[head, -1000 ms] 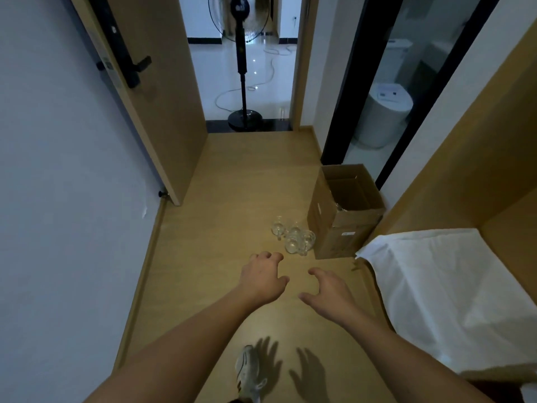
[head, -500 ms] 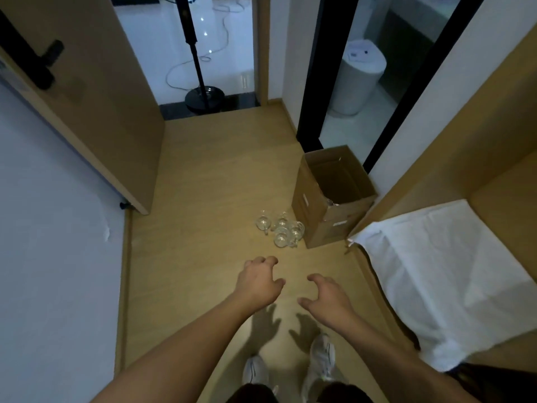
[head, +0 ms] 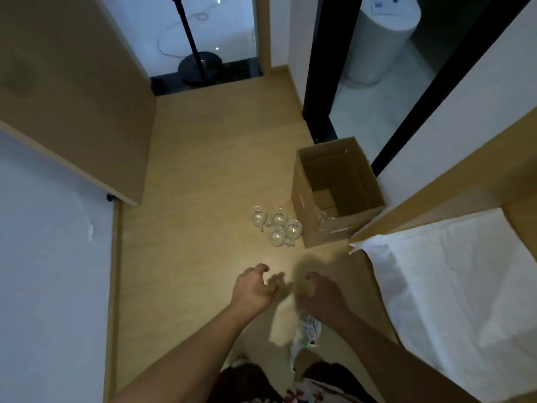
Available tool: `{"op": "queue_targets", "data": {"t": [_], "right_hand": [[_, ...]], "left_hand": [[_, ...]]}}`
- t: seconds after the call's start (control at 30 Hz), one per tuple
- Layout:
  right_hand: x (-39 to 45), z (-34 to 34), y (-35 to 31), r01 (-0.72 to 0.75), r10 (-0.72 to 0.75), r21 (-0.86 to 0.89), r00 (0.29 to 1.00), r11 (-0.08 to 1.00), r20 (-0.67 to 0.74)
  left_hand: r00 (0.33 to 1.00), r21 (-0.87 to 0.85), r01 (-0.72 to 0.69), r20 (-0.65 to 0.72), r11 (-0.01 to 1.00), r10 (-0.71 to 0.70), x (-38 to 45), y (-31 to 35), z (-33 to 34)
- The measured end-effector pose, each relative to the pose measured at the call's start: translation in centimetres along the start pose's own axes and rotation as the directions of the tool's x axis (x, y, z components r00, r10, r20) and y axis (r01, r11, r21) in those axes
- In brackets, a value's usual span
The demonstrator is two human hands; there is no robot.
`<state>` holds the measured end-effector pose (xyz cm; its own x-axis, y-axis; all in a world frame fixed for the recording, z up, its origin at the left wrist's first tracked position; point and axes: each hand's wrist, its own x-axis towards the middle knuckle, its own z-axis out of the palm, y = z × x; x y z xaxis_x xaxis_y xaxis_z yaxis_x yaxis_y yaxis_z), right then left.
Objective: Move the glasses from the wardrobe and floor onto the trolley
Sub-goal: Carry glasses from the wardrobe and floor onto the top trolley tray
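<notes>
Since both hands hold nothing, the person does best to crouch and take each glass by its handle. The left hand (head: 252, 289) and right hand (head: 321, 296) reach forward at lower centre, fingers loosely curled. Beyond, mid-frame, four glasses (head: 276, 226) cluster on the floor (head: 203, 184) just beside the cardboard box (head: 305, 199).

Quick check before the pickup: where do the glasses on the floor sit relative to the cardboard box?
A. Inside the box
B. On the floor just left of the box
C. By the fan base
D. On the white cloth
B: four glasses stand clustered on the wooden floor, right beside the left wall of the open cardboard box.
</notes>
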<state>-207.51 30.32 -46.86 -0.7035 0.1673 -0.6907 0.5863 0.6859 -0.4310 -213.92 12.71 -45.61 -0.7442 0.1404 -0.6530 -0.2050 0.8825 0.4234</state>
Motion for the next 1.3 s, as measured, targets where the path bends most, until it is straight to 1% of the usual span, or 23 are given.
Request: {"op": "queue_targets", "data": {"t": [0.2, 0.3, 0.4, 0.6, 0.73, 0.83, 0.9, 0.97, 1.03, 1.1, 1.17, 1.23, 1.3], "right_hand": [[6.9, -1.9, 1.7, -0.021, 0.020, 0.024, 0.998, 0.999, 0.066], [10.7, -1.3, 2.5, -0.047, 0.043, 0.045, 0.996, 0.998, 0.078], [15.5, 0.3, 3.8, -0.066, 0.060, 0.088, 0.996, 0.994, 0.060], [28.2, 7.4, 8.8, -0.142, 0.140, 0.139, 0.990, 0.980, 0.025], [37.2, 13.6, 12.8, -0.195, 0.190, 0.200, 0.981, 0.960, 0.042], [43.3, 17.6, 15.0, -0.238, 0.242, 0.312, 0.970, 0.920, 0.025], [46.6, 19.6, 15.9, -0.258, 0.279, 0.399, 0.960, 0.880, 0.004], [49.8, 21.2, 16.5, -0.262, 0.307, 0.483, 0.952, 0.835, -0.014], [52.5, 22.2, 16.7, -0.234, 0.309, 0.532, 0.950, 0.814, -0.055], [54.5, 22.8, 16.9, -0.203, 0.298, 0.564, 0.951, 0.800, -0.079], [55.8, 23.2, 16.8, -0.196, 0.280, 0.619, 0.959, 0.761, -0.040], [56.5, 23.5, 16.7, -0.220, 0.267, 0.711, 0.963, 0.668, 0.046], [57.0, 23.6, 16.5, -0.234, 0.254, 0.782, 0.962, 0.578, 0.100]], "left_hand": [[0.990, -0.209, 0.141, 0.009, 0.968, -0.142, 6.0, 2.9, 2.7], [0.976, -0.344, 0.202, -0.008, 0.917, -0.218, 9.9, 2.5, 3.9], [0.969, -0.406, 0.228, 0.008, 0.885, -0.246, 14.8, 1.1, 6.3], [0.962, -0.417, 0.266, 0.056, 0.869, -0.268, 27.5, -4.3, 14.6], [0.948, -0.479, 0.319, 0.137, 0.818, -0.289, 36.2, -8.5, 21.5], [0.948, -0.456, 0.317, 0.188, 0.832, -0.259, 42.0, -10.9, 26.3], [0.951, -0.488, 0.305, 0.199, 0.818, -0.236, 44.7, -11.7, 28.9], [0.950, -0.576, 0.310, 0.223, 0.756, -0.220, 47.1, -12.1, 31.1], [0.941, -0.692, 0.336, 0.269, 0.638, -0.204, 49.0, -12.1, 32.6], [0.926, -0.783, 0.376, 0.340, 0.496, -0.165, 50.6, -12.0, 33.5], [0.918, -0.833, 0.394, 0.380, 0.389, -0.116, 51.7, -11.8, 34.3], [0.918, -0.864, 0.391, 0.389, 0.317, -0.072, 52.5, -11.7, 34.9], [0.917, -0.882, 0.396, 0.395, 0.255, -0.058, 53.2, -11.7, 35.1]]}}
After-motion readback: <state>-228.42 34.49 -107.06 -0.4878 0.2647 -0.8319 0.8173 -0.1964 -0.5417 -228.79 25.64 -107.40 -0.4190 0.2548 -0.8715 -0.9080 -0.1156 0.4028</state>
